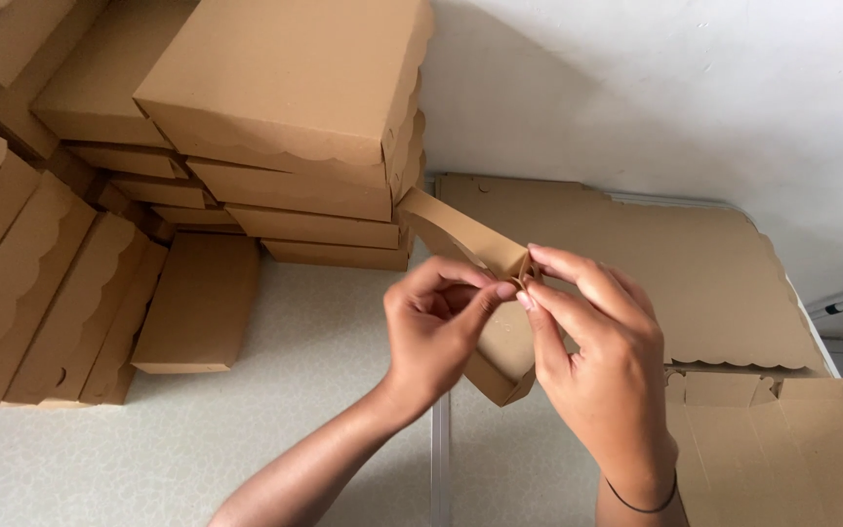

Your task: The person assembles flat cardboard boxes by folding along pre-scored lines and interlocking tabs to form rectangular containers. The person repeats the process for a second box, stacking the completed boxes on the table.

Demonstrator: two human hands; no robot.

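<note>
Both of my hands hold a half-folded brown cardboard box [505, 344] in the air above the table. My left hand [436, 327] pinches a corner of it between thumb and forefinger. My right hand [597, 342] pinches the same corner from the right, fingertips meeting the left hand's. One long flap [456, 232] of the box sticks up and to the left. A thin dark band sits on my right wrist.
Folded brown boxes with scalloped lids stand stacked [290, 117] at the back left, more lean in a row [41, 293] at the left. Flat unfolded cardboard sheets [714, 263] lie at the right on the pale speckled table [275, 410]. A white wall is behind.
</note>
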